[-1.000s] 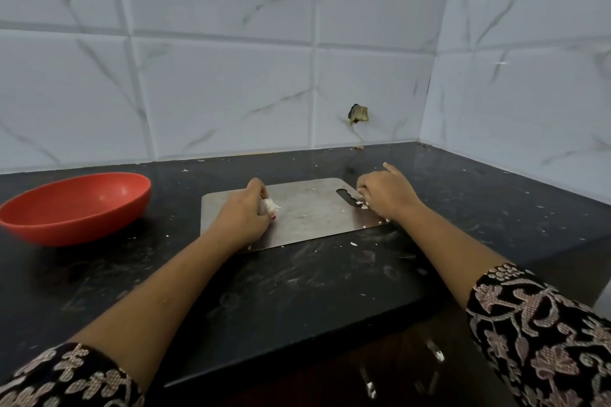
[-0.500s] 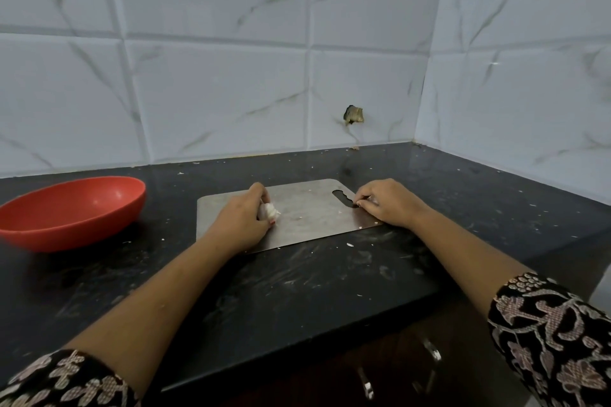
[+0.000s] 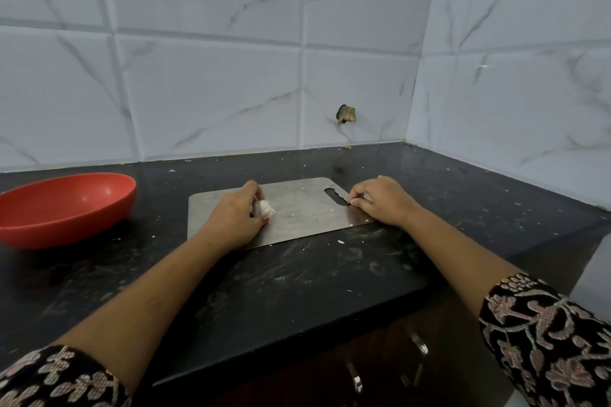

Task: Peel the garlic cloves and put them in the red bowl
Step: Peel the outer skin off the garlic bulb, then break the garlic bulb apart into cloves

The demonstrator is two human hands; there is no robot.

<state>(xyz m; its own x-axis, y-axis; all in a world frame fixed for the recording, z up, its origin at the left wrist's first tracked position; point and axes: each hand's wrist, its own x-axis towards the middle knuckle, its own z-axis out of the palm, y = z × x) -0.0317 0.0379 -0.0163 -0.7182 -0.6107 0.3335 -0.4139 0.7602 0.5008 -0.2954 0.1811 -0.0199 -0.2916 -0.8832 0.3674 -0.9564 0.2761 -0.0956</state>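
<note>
garlic is gripped in the left hand; right hand is curled, contents can't be told. skin's best pinched off gently.

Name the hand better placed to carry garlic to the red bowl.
Likely left: the left hand holds the garlic and is nearer the red bowl; the right hand sits across the board.

We see a strip of dark surface open between the red bowl and the steel board. Tiled walls close off the back and right. Our left hand, garlic in its grip, and right hand sit on the board's two ends, with its middle open between them.
</note>
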